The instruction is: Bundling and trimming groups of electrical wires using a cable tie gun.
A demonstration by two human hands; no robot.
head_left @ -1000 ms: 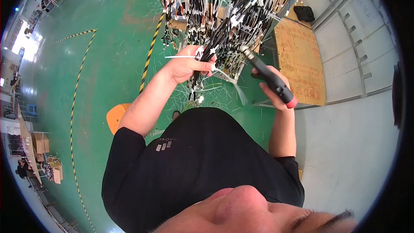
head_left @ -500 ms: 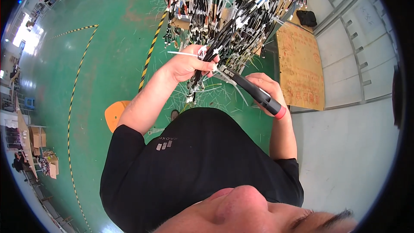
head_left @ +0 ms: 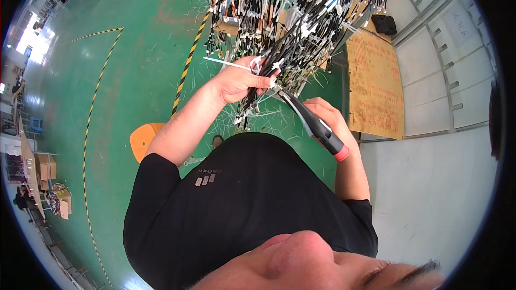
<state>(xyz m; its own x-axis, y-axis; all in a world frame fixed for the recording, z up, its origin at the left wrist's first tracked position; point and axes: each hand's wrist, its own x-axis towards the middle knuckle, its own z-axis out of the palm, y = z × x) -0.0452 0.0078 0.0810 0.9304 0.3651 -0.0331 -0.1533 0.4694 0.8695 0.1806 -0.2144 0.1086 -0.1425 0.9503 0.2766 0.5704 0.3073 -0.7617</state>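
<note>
My left hand (head_left: 239,81) is closed around a bundle of black cables (head_left: 269,67) that slants down toward me. White cable ties circle the bundle, and the tail of one cable tie (head_left: 220,62) sticks out to the left above my wrist. Near my left thumb, the nose of a black cable tie gun with a red end cap (head_left: 317,127) meets a white tie on the bundle. My right hand (head_left: 330,117) grips this gun from its right side; most of the fingers are hidden behind it.
Many black cables with white connectors (head_left: 263,16) hang in thick rows ahead. Cut tie ends litter the green floor (head_left: 145,48). A wooden board (head_left: 374,86) lies along the right wall with a black cloth-like item (head_left: 383,23) beyond it. An orange stool (head_left: 144,140) stands at my left.
The gun has tilted a little, its red end moving left and nearer to me. A long white tie tail seen below the gun's nose before no longer hangs out clearly. My left hand keeps its hold.
</note>
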